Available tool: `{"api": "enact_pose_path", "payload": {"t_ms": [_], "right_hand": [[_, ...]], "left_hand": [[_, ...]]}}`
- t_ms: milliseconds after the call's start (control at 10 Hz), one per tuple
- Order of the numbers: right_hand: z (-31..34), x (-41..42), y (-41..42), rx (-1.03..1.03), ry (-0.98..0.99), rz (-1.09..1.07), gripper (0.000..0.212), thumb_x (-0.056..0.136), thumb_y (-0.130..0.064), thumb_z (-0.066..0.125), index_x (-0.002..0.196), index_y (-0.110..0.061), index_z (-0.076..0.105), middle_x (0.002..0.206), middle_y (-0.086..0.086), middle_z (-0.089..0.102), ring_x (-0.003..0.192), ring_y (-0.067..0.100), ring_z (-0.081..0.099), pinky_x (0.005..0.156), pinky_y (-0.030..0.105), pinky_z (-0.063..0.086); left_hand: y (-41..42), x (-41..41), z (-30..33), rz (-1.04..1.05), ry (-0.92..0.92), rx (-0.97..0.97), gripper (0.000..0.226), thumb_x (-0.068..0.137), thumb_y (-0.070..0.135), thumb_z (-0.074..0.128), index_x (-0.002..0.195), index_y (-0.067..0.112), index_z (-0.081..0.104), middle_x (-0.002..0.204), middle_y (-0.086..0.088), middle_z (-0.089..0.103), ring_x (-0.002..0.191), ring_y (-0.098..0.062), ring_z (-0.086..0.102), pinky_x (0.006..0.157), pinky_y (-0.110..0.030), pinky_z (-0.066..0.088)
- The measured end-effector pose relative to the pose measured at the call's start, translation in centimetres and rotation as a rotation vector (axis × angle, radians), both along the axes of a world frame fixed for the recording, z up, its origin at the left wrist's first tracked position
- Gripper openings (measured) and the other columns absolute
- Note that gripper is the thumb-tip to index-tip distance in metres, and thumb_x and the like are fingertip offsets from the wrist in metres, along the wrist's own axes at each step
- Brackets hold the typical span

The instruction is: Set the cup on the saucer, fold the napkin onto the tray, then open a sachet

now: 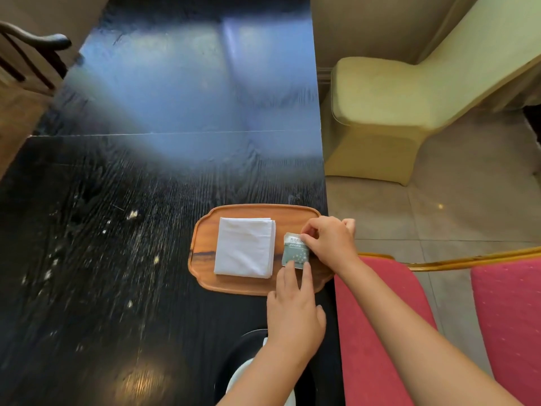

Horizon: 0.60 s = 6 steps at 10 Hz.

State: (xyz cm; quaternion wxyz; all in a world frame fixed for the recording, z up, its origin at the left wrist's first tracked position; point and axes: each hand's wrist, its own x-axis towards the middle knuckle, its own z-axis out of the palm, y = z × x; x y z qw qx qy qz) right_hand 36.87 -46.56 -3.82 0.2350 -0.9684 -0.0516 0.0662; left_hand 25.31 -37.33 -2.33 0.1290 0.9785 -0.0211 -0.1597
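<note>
A folded white napkin (244, 247) lies on the wooden tray (205, 244) near the table's right edge. To its right a small teal and white sachet (295, 249) rests on the tray. My right hand (330, 240) pinches the sachet's top right corner. My left hand (294, 309) presses two fingertips on the sachet's lower edge. Under my left forearm, a black saucer (234, 356) with a white cup (241, 373) on it shows only partly at the bottom.
The black wooden table (117, 230) stretches far to the left and back. Red padded chairs (380, 332) stand right of the table, a cream covered chair (386, 112) further back. A dark wooden chair (26, 60) is at the far left.
</note>
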Motion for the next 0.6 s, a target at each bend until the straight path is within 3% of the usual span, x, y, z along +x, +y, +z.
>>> {"api": "enact_pose_path", "payload": {"t_ms": [300,400,500,600], "right_hand": [[0.7,-0.4,-0.1,-0.016,-0.02,-0.012,0.011,0.085,-0.034,0.057,0.082,-0.026,0.065,0.082,-0.01,0.06,0.084,0.012,0.054,0.073,0.03,0.013],[1.5,-0.8,-0.1,-0.033,-0.041,-0.047,0.014,0.086,-0.035,0.056,0.087,-0.024,0.065,0.086,-0.007,0.062,0.085,0.014,0.056,0.077,0.031,0.018],[3.5,-2.0,0.3,-0.11,0.023,0.0,0.021,0.087,-0.035,0.052,0.098,-0.022,0.064,0.096,-0.003,0.064,0.093,0.017,0.057,0.085,0.034,0.027],[6.5,-2.8,0.8,-0.169,0.189,0.108,0.029,0.086,-0.036,0.053,0.111,-0.023,0.06,0.112,-0.002,0.062,0.107,0.019,0.055,0.087,0.035,0.037]], "left_hand": [[0.0,-0.4,0.5,-0.004,-0.033,0.058,0.078,0.04,0.042,0.083,0.111,0.017,0.067,0.111,-0.012,0.066,0.098,-0.024,0.066,0.057,-0.029,0.056],[0.7,-0.2,1.1,-0.014,-0.086,0.026,0.065,0.044,0.038,0.083,0.104,0.018,0.067,0.103,-0.009,0.068,0.089,-0.022,0.068,0.054,-0.03,0.055],[2.2,0.2,4.4,-0.013,-0.117,-0.071,0.029,0.071,0.033,0.068,0.096,0.021,0.061,0.09,0.002,0.063,0.077,-0.016,0.061,0.06,-0.027,0.045],[5.1,1.6,7.2,-0.014,-0.107,-0.069,0.023,0.09,0.03,0.045,0.106,0.017,0.054,0.1,-0.002,0.063,0.089,-0.023,0.06,0.073,-0.032,0.04]]}}
